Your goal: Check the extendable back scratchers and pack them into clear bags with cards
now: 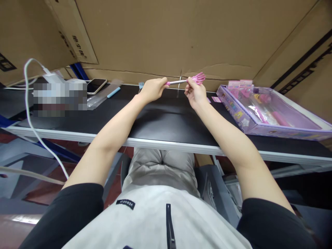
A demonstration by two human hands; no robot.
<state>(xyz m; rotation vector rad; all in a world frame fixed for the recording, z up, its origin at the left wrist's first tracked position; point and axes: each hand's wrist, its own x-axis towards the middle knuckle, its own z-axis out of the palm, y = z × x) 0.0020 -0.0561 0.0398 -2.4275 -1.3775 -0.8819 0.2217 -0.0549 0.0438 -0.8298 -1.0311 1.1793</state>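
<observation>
A pink back scratcher (178, 82) with a hand-shaped head and a metal rod is held level above the black tabletop, near the cardboard wall. My left hand (153, 89) is closed around its pink handle end. At the other end, my right hand (196, 92) pinches it just below the pink fingers. Behind my left wrist shows a small blue hand-shaped head (140, 85) on a dark rod, partly hidden by my arm. Farther left lies a light blue stick (113, 92); whether the two belong together I cannot tell.
To the right stands an open purple display box (285, 130) holding pink and yellow wrapped pieces. Small pink cards (216, 99) lie beside it. Leftward are clear plastic sleeves (97, 101), a phone (96, 85), and a charger (53, 76) with a white cable. Cardboard walls (166, 38) enclose the back.
</observation>
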